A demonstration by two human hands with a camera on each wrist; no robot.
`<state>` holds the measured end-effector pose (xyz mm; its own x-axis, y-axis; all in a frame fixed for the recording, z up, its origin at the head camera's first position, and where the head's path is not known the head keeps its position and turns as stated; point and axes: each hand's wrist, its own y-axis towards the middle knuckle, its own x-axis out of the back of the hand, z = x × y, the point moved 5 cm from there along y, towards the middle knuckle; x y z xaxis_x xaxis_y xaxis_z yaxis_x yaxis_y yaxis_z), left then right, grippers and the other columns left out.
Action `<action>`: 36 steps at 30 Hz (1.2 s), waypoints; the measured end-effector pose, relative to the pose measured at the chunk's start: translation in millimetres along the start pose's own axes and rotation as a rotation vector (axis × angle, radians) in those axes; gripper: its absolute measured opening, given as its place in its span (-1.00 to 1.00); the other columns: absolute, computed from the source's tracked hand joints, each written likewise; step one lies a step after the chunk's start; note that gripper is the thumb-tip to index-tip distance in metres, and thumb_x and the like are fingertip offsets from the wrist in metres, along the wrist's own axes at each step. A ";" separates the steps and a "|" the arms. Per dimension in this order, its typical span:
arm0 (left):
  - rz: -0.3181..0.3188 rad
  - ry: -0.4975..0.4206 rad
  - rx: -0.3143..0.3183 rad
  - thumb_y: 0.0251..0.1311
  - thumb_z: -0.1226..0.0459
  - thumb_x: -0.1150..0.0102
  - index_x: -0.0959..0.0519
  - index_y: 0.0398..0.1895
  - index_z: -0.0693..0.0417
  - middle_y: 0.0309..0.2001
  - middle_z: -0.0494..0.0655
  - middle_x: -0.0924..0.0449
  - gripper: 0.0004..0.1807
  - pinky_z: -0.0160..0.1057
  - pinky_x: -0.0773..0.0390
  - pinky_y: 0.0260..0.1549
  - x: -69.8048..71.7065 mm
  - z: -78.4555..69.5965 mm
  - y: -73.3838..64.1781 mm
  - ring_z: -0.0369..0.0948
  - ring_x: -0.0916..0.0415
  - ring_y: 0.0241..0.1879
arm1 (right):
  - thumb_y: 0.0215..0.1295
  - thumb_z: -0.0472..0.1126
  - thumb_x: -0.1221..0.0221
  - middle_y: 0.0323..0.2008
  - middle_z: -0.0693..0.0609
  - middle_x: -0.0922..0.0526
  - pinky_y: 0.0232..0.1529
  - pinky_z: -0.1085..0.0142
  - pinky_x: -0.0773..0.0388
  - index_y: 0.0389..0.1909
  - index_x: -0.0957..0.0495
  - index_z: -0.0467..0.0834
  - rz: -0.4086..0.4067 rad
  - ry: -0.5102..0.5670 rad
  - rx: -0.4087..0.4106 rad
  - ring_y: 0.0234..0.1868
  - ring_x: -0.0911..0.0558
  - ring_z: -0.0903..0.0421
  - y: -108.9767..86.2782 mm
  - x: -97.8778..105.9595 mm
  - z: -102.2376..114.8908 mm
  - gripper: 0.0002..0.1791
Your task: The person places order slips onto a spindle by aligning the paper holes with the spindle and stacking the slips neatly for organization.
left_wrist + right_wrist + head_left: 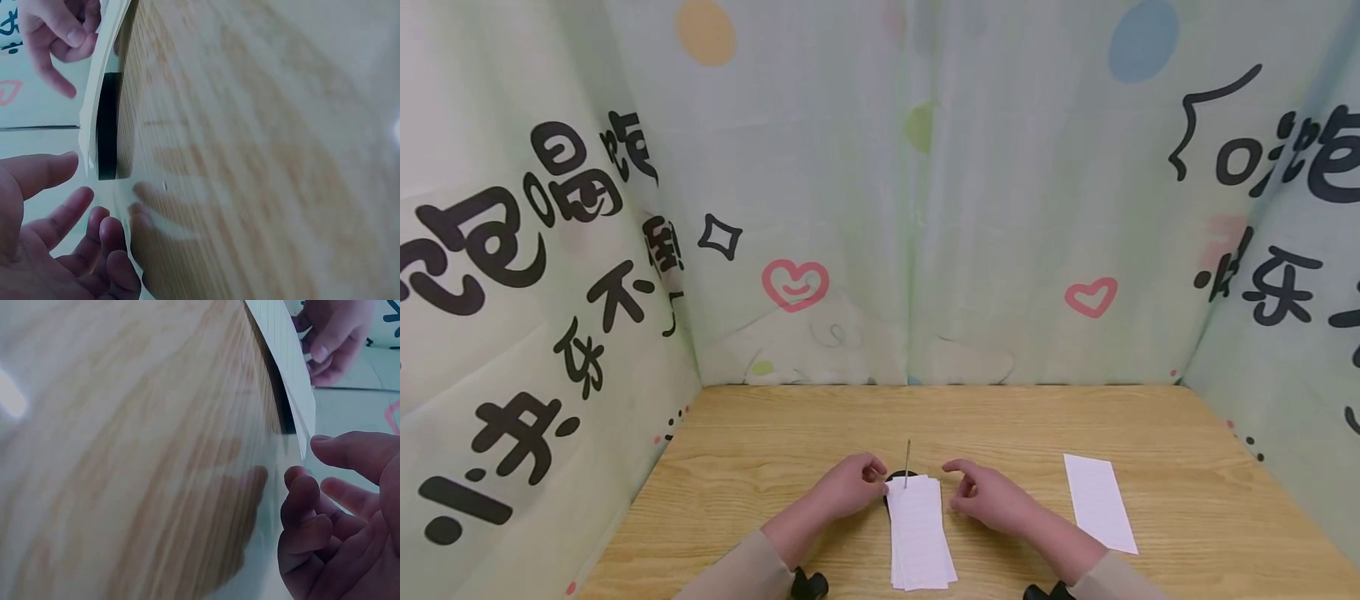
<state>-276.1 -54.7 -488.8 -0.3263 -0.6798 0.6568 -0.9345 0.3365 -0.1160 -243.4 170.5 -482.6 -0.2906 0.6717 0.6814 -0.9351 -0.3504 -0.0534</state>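
A stack of lined white paper slips (917,533) sits on a paper spike, its thin metal pin (907,457) rising through the top of the stack. Part of the spike's round black base (107,128) shows under the slips; the rest is hidden. My left hand (852,484) is at the stack's upper left corner, thumb and fingers apart and loosely bent. To the right of the stack, my right hand (994,498) hovers with relaxed fingers and nothing between them. In the right wrist view, the right thumb and fingertips (322,441) are close to the paper's edge.
One more white slip (1101,502) lies by itself on the wooden table (760,433), right of the right hand. Printed curtains (865,192) enclose the table at the back and on both sides. Black wrist devices (809,585) are at the bottom edge.
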 end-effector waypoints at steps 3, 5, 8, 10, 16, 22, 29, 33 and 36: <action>0.010 0.018 -0.017 0.22 0.27 -0.33 -0.60 -0.09 0.05 -0.22 -0.08 -0.50 -0.78 -0.04 -0.45 -0.16 0.7 -0.1 -1.0 -0.11 -0.41 -0.20 | 0.25 -0.27 -0.30 -0.39 0.06 -0.51 -0.48 0.33 -0.38 0.22 -0.44 -0.23 -0.015 -0.009 0.003 -0.49 -0.43 0.12 -4.7 8.9 -6.2 -0.49; 0.019 0.024 -0.026 0.21 0.28 -0.33 -0.61 -0.07 0.06 -0.21 -0.07 -0.50 -0.77 -0.04 -0.45 -0.17 1.3 -0.6 -1.8 -0.11 -0.41 -0.20 | 0.26 -0.26 -0.30 -0.37 0.06 -0.50 -0.48 0.33 -0.38 0.22 -0.45 -0.22 -0.024 -0.013 -0.006 -0.50 -0.43 0.13 -8.2 15.1 -11.7 -0.49; 0.029 0.030 -0.033 0.21 0.28 -0.34 -0.62 -0.04 0.06 -0.20 -0.07 -0.51 -0.74 -0.04 -0.45 -0.17 1.8 -1.2 -2.4 -0.11 -0.41 -0.19 | 0.26 -0.24 -0.30 -0.35 0.06 -0.50 -0.49 0.33 -0.36 0.23 -0.45 -0.21 -0.037 -0.020 -0.026 -0.52 -0.41 0.14 -13.6 24.9 -19.9 -0.48; 0.034 0.030 -0.031 0.21 0.27 -0.34 -0.63 -0.02 0.05 -0.18 -0.06 -0.53 -0.73 -0.03 -0.46 -0.15 1.6 -0.9 -2.4 -0.10 -0.43 -0.17 | 0.27 -0.24 -0.30 -0.34 0.06 -0.51 -0.50 0.34 -0.35 0.24 -0.44 -0.20 -0.048 -0.028 -0.049 -0.54 -0.39 0.16 -17.3 31.5 -26.2 -0.48; 0.058 0.015 -0.010 0.23 0.23 -0.32 -0.64 0.03 -0.01 -0.11 -0.02 -0.55 -0.71 0.05 -0.48 -0.08 0.9 1.6 -2.0 -0.06 -0.46 -0.13 | 0.28 -0.22 -0.29 -0.33 0.06 -0.52 -0.54 0.34 -0.34 0.27 -0.42 -0.22 -0.091 -0.034 -0.107 -0.59 -0.37 0.17 -29.5 56.2 -42.4 -0.45; 0.078 0.021 -0.008 0.22 0.23 -0.33 -0.65 0.06 -0.05 -0.08 0.00 -0.55 -0.68 0.08 -0.47 -0.04 -0.3 2.4 -1.1 -0.05 -0.47 -0.10 | 0.30 -0.20 -0.28 -0.29 0.05 -0.53 -0.55 0.33 -0.34 0.29 -0.40 -0.27 -0.128 -0.073 -0.148 -0.57 -0.37 0.16 -42.4 85.6 -61.7 -0.43; 0.082 0.028 0.001 0.20 0.24 -0.35 -0.66 0.06 -0.07 -0.07 0.01 -0.57 -0.66 0.10 -0.46 0.00 -1.3 1.5 -0.2 -0.04 -0.48 -0.07 | 0.30 -0.14 -0.29 -0.25 -0.02 -0.49 -0.54 0.31 -0.34 0.27 -0.39 -0.35 -0.173 -0.153 -0.180 -0.55 -0.35 0.13 -59.7 120.1 -91.1 -0.40; 0.077 0.050 0.003 0.19 0.24 -0.37 -0.67 0.06 -0.09 -0.08 0.00 -0.57 -0.65 0.10 -0.47 0.00 -1.5 2.5 1.5 -0.05 -0.48 -0.09 | 0.30 -0.12 -0.29 -0.25 -0.07 -0.49 -0.51 0.30 -0.31 0.25 -0.38 -0.39 -0.193 -0.197 -0.216 -0.52 -0.33 0.10 -66.9 136.1 -106.0 -0.38; 0.075 0.064 -0.001 0.18 0.24 -0.37 -0.67 0.06 -0.09 -0.09 -0.01 -0.57 -0.65 0.09 -0.47 0.00 -1.5 3.1 2.5 -0.05 -0.48 -0.09 | 0.31 -0.12 -0.28 -0.29 -0.07 -0.46 -0.46 0.27 -0.31 0.23 -0.37 -0.44 -0.190 -0.219 -0.237 -0.46 -0.35 0.07 -69.7 144.0 -115.7 -0.38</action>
<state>-278.3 -54.8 -492.3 -0.3856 -0.6096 0.6926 -0.9077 0.3853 -0.1662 -243.6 367.2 -465.1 -0.0815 0.5457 0.8340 -0.9966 -0.0553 -0.0612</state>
